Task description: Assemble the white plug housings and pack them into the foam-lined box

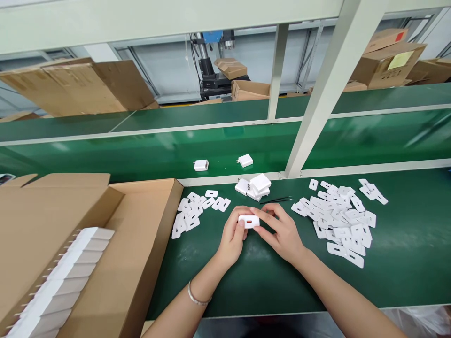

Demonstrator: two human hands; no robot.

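Observation:
A small white charger [248, 221] with a red port is held between both hands over the green table. My left hand [233, 237] pinches its left end. My right hand [282, 232] grips its right end with curled fingers. Just beyond the hands lies a little heap of white chargers [254, 187] and black tweezers [276, 200]. Several white plastic pieces [193, 210] lie to the left of the hands, and a larger spread of white pieces [340, 217] lies to the right.
An open cardboard box [141, 244] at the left holds a row of white chargers [65, 277]. Two chargers [201, 165] [245, 160] lie on the green conveyor belt [148, 150] behind. A white frame post [319, 103] rises at right. Cartons stand in the background.

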